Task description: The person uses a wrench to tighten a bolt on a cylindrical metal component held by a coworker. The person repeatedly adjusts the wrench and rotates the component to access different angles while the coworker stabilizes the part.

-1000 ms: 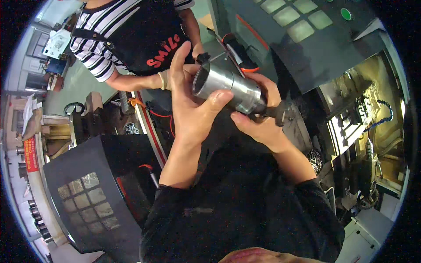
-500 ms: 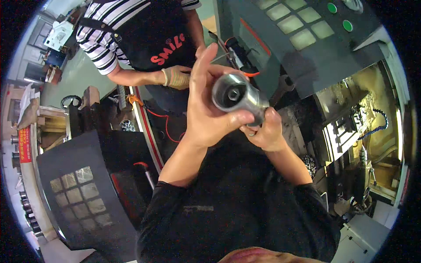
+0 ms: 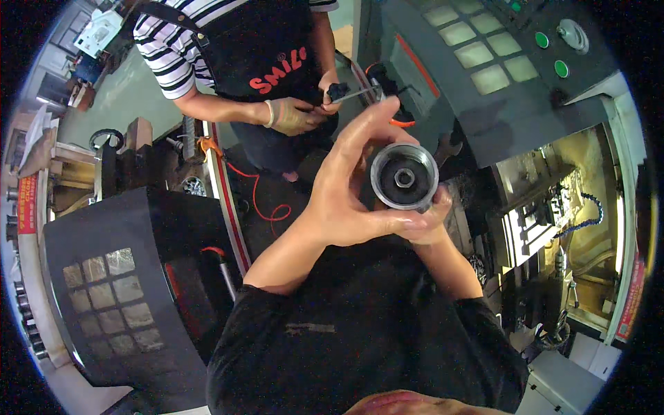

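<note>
A hollow round metal part [image 3: 404, 178] is held up before my chest, its open end facing me. Down inside the bore, a smaller ring with a hole shows at the centre. My left hand [image 3: 340, 200] curves round the part's left side, thumb along the lower rim and fingers over the top. My right hand [image 3: 430, 225] grips it from below right, its fingers partly hidden behind the part. Beyond stands a co-worker in a dark apron [image 3: 266, 52], a glove [image 3: 294, 116] on one hand, holding a thin metal tool with a dark knob [image 3: 337, 91].
A dark machine housing with a paned window [image 3: 111, 304] stands at left. A large grey machine door [image 3: 484, 104] with green buttons rises at far right, beside a lit machining bay with a blue hose [image 3: 589, 214]. A red air line [image 3: 257, 197] hangs near the co-worker.
The metal part has moved slightly right and down and turned so its open end faces me squarely. The co-worker's hands and thin tool have come more into sight.
</note>
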Available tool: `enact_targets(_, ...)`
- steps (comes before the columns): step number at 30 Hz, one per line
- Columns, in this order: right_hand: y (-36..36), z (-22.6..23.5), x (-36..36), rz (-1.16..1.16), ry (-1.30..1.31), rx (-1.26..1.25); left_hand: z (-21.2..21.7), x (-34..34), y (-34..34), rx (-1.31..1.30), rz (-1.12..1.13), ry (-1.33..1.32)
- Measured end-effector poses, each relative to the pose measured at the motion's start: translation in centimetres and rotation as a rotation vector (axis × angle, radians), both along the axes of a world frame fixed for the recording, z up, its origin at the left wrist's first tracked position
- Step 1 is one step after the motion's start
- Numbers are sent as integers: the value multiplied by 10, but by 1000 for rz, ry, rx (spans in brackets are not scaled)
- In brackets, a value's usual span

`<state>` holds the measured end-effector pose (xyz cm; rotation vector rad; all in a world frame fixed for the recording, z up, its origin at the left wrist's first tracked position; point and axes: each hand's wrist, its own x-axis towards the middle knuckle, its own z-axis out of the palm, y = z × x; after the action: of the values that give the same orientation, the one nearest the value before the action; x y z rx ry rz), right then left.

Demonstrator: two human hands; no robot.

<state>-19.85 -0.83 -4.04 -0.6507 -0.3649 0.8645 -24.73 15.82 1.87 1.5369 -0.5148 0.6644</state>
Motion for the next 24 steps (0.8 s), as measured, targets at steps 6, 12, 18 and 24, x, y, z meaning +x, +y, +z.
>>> enact_targets(6, 9, 0, 7, -231, -1, -132, -6, 3, -1, -251, 208, 249)
enact_targets(12, 19, 23, 38, -326, -129, -519, -44, 33, 26, -434, 348, 516)
enact_targets(18, 50, 43, 54, -560, -825, -803, -70, 41, 32, -837, 240, 774)
enact_targets(24, 71, 56, 79, -535, -905, -970, -88, 40, 36, -994, -15, 675)
